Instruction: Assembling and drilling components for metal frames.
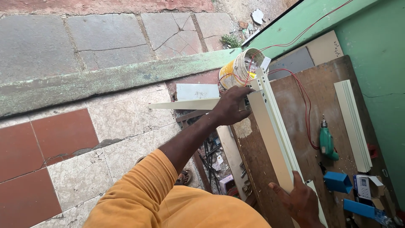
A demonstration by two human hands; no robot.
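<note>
Cream channel (274, 131) lies on brown workbench (295, 105), outdoors.

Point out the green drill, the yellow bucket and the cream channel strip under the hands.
green drill (326, 142): head view, on its green body.
yellow bucket (233, 72): head view, on its yellow outer wall.
cream channel strip (274, 131): head view, on its long flat face between the two hands.

The floor (63, 143) has red and pale tiles. Past it runs a green curb (105, 80), then grey cracked stone slabs (105, 38). A green wall (379, 55) stands right of the curb, beside a brown wooden board (295, 109). Daylight falls everywhere.
</note>
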